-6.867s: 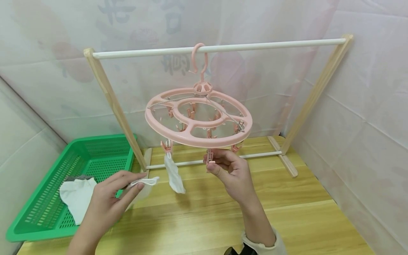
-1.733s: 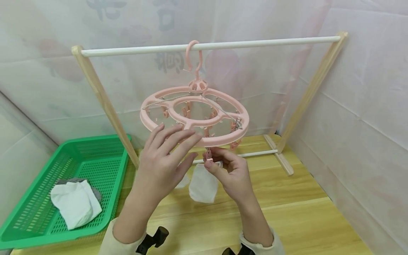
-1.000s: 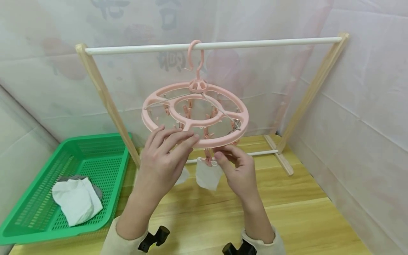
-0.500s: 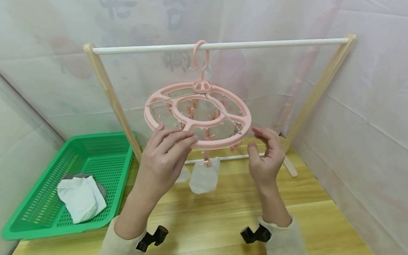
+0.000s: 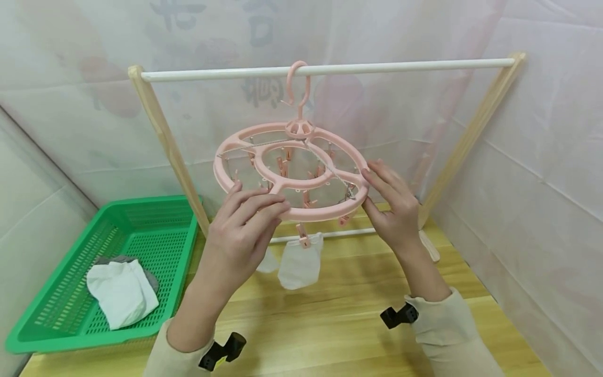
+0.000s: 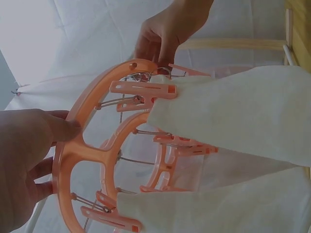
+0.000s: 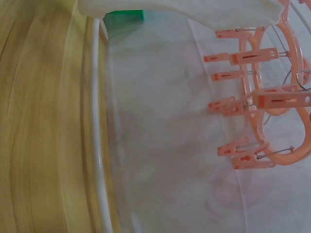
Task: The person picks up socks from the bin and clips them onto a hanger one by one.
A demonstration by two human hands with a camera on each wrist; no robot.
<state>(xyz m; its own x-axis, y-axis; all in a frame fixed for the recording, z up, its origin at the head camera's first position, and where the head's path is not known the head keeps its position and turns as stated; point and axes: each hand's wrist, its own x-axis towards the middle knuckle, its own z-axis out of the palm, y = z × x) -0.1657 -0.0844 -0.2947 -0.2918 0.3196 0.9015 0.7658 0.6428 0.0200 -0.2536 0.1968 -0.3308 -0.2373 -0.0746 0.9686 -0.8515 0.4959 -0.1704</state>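
A pink round clip hanger (image 5: 325, 213) hangs by its hook from a white rail. My left hand (image 5: 235, 230) holds the front-left of its outer ring, thumb and fingers on opposite sides in the left wrist view. At the ring's right side my right hand (image 5: 395, 209) grips the rim, fingers above and thumb below. A white sock (image 5: 299, 267) dangles from a pink clip (image 5: 303, 238) at the front. Another white sock (image 5: 267, 262) hangs to its left, partly hidden behind my left hand. Several bare clips (image 7: 252, 57) show in the right wrist view.
The rail (image 5: 405, 66) sits on a wooden stand (image 5: 162, 139) on a wood-grain table (image 5: 339, 324). To the left, a green basket (image 5: 181, 272) contains white socks (image 5: 122, 296) and something grey (image 5: 152, 281). Pale cloth walls surround the table.
The left hand came over from the basket side, without its white sock, to the ring. A sock now hangs from the front clip; my right hand released that clip and moved right onto the rim.
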